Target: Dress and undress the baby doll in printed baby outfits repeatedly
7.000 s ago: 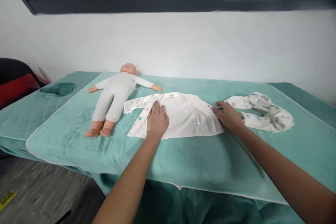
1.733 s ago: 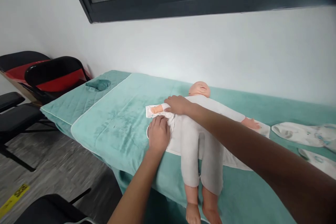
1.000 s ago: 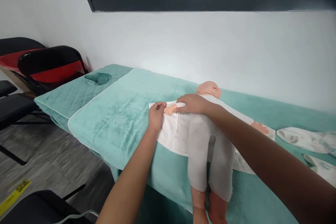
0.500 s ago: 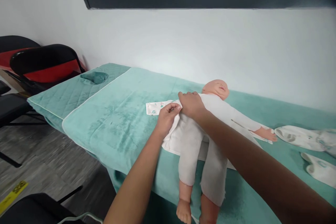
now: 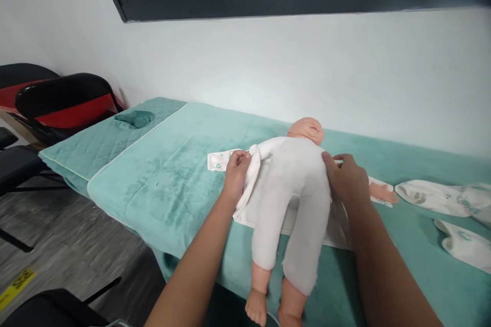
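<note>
A baby doll in a plain white suit lies on its back on an opened white printed baby top, on a teal towel-covered table. Its feet hang over the near edge. My left hand is closed on the top's left front panel, next to the doll's arm in the sleeve. My right hand rests against the doll's other side, fingers curled on the top's cloth there.
Printed baby trousers and another small garment lie at the right of the table. A folded teal cloth sits at the far left corner. Black and red chairs stand to the left. A wall runs behind the table.
The doll was moved onto the spread top. My right hand left the doll's near arm and crossed to its other side. My left hand now grips the top's left panel.
</note>
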`<state>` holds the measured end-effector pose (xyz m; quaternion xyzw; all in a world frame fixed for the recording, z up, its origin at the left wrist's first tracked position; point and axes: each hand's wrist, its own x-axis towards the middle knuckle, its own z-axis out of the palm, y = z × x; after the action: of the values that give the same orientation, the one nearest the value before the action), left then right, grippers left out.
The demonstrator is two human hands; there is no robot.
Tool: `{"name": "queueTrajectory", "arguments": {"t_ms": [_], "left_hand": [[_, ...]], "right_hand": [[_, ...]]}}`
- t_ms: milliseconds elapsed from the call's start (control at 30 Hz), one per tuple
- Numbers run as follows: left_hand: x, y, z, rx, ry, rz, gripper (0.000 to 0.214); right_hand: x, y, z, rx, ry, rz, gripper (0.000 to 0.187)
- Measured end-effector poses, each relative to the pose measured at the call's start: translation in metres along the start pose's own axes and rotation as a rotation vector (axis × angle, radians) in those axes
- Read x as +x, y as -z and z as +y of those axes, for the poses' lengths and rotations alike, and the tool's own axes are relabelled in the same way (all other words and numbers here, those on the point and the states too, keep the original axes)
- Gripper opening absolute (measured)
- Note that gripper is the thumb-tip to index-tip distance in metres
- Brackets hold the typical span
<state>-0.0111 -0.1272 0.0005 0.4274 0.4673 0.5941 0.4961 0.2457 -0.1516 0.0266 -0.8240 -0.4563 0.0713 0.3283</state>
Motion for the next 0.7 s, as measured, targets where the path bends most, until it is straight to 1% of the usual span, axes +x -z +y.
{"name": "queueTrajectory", "arguments": {"t_ms": [67, 133, 267, 333, 400, 500, 567, 600, 633, 667, 700], "left_hand": [[0.004, -0.007, 0.002, 0.026, 0.004, 0.03, 0.007], [0.01, -0.019, 0.006, 0.052, -0.006, 0.03, 0.007], [0.025, -0.054, 0.018, 0.154, -0.047, -0.069, 0.009], [0.031, -0.071, 0.026, 0.195, -0.058, -0.129, 0.011], [0.037, -0.085, 0.033, 0.239, -0.065, -0.185, 0.012], [0.04, -0.094, 0.045, 0.339, -0.105, -0.225, 0.014], [0.034, -0.095, 0.057, 0.412, -0.114, -0.238, 0.016], [0.027, -0.095, 0.066, 0.429, -0.089, -0.27, 0.017], [0.017, -0.095, 0.077, 0.421, -0.044, -0.344, 0.016], [0.005, -0.094, 0.09, 0.394, 0.013, -0.448, 0.015], [-0.009, -0.094, 0.103, 0.317, 0.081, -0.605, 0.014]], "right_hand": [[0.003, 0.004, 0.009, 0.016, -0.061, -0.048, 0.06], [0.002, 0.005, 0.009, 0.01, -0.059, -0.068, 0.067], [-0.002, 0.006, 0.006, -0.02, -0.059, -0.165, 0.076], [-0.002, 0.003, 0.007, 0.068, -0.047, -0.186, 0.078], [-0.002, -0.003, 0.009, 0.214, -0.03, -0.224, 0.08], [0.001, -0.012, 0.011, 0.431, -0.043, -0.296, 0.084], [0.002, -0.018, 0.012, 0.512, -0.062, -0.31, 0.085], [0.003, -0.02, 0.013, 0.527, -0.066, -0.307, 0.085], [0.003, -0.021, 0.014, 0.528, -0.058, -0.302, 0.084], [0.002, -0.022, 0.015, 0.514, -0.028, -0.293, 0.083], [0.001, -0.023, 0.017, 0.494, 0.02, -0.283, 0.081]]}}
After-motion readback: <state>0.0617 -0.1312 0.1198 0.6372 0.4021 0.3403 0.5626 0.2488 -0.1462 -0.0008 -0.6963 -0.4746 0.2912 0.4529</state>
